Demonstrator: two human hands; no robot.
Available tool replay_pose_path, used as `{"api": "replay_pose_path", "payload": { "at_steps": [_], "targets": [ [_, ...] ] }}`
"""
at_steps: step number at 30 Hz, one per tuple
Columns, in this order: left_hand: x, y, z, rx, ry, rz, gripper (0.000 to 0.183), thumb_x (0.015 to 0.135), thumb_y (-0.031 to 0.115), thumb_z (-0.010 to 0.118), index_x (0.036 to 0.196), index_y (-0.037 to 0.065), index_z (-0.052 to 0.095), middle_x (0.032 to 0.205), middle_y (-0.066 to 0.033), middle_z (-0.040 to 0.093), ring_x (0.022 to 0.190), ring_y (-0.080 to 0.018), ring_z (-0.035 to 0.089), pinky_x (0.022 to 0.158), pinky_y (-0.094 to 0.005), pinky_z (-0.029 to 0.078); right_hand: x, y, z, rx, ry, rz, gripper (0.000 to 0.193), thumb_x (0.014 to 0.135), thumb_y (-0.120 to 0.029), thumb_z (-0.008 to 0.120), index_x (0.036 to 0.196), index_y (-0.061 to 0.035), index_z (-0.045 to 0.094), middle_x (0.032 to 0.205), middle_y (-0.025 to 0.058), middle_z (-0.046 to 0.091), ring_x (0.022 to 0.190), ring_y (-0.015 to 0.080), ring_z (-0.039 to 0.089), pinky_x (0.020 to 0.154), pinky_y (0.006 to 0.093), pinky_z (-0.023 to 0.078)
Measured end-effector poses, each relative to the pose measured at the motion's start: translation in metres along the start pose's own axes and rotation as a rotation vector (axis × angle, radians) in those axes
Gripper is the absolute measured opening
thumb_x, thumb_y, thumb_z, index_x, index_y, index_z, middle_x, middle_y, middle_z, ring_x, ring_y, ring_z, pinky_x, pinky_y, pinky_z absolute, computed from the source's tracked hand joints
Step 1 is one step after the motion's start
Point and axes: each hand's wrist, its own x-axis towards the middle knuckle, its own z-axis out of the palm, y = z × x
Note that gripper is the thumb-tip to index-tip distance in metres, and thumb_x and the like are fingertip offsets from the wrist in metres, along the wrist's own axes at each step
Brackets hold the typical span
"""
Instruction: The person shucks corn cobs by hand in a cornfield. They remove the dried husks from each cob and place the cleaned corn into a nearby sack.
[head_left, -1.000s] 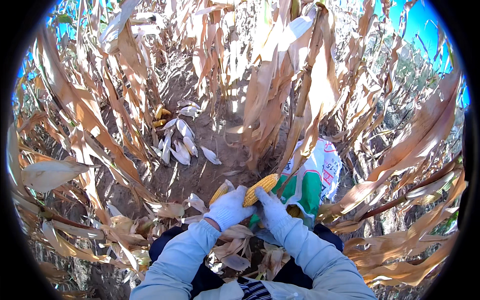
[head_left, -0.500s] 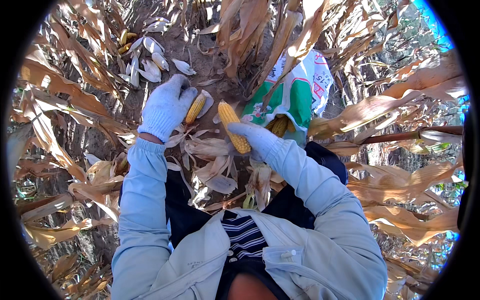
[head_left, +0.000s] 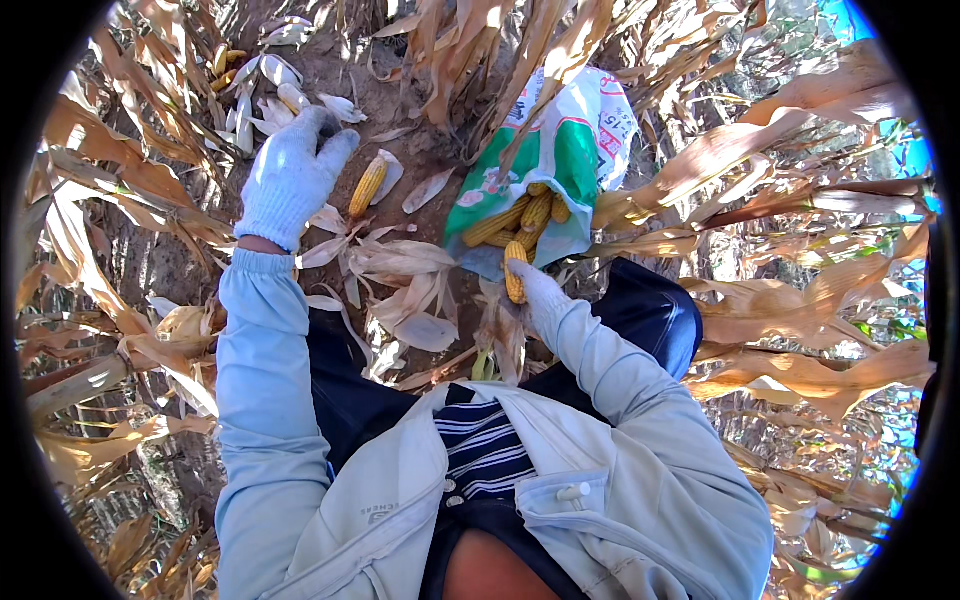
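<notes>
My right hand (head_left: 541, 291), in a white knit glove, grips a husked ear of corn (head_left: 514, 272) at the mouth of a green and white bag (head_left: 577, 155). Several yellow ears (head_left: 533, 213) lie inside that bag's opening. On the left, my left hand (head_left: 292, 172), also gloved, is open with its thumb apart from the fingers, holding nothing that I can see. Its fingertips are close to pale, dry-husked ears (head_left: 291, 98) on the ground. Between the hands another yellow ear (head_left: 368, 187) rests against a piece of husk.
Loose dry husks (head_left: 405, 268) litter the soil in front of me, between my knees. More yellow ears (head_left: 222, 70) lie at the far left. Tall dry corn leaves and stalks (head_left: 800, 285) crowd both sides and hang near the bag.
My right hand has carried its ear of corn rightward and nearer to me, to the bag's mouth. The left hand has shifted left and away, toward the husked pile. More of the bag's ears show.
</notes>
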Motion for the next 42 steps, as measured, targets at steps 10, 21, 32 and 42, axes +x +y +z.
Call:
{"api": "replay_pose_path", "payload": {
  "at_steps": [10,21,32,42],
  "targets": [
    [-0.002,-0.003,-0.006,-0.034,0.014,0.074,0.035,0.096,0.035,0.070,0.112,0.004,0.068,0.096,-0.0191,0.074,0.089,-0.0371,0.073,0.079,-0.0440,0.056,0.128,-0.080,-0.019,0.275,-0.039,-0.374,0.024,0.098,-0.026,0.072,0.113,-0.0099,0.063,0.094,0.0062,0.067,0.071,0.0179,0.069,0.052,0.0253,0.061],
    [-0.002,-0.038,-0.043,0.060,0.094,-0.083,0.042,0.097,0.040,0.068,0.116,0.002,0.067,0.101,-0.0209,0.072,0.094,-0.0383,0.071,0.082,-0.0454,0.055,0.088,-0.079,0.063,0.232,0.194,-0.441,0.039,0.097,-0.013,0.070,0.134,-0.0109,0.057,0.126,0.0073,0.063,0.102,0.0198,0.067,0.076,0.0256,0.060],
    [0.002,-0.045,-0.038,-0.013,0.038,-0.139,0.040,0.098,0.038,0.068,0.118,0.003,0.067,0.099,-0.0187,0.073,0.093,-0.0322,0.072,0.083,-0.0418,0.055,0.096,-0.099,0.079,0.084,0.482,-0.706,0.046,0.102,-0.021,0.062,0.146,-0.0116,0.052,0.129,0.0104,0.064,0.112,0.0218,0.063,0.092,0.0362,0.055],
    [0.009,-0.042,-0.032,-0.011,-0.039,-0.135,0.042,0.098,0.037,0.069,0.120,0.001,0.065,0.103,-0.0186,0.073,0.095,-0.0323,0.072,0.085,-0.0419,0.056,0.176,-0.114,0.065,0.132,0.302,-0.637,0.041,0.103,-0.033,0.059,0.137,-0.0104,0.057,0.120,0.0094,0.067,0.109,0.0257,0.065,0.093,0.0392,0.053]
  ]
}}
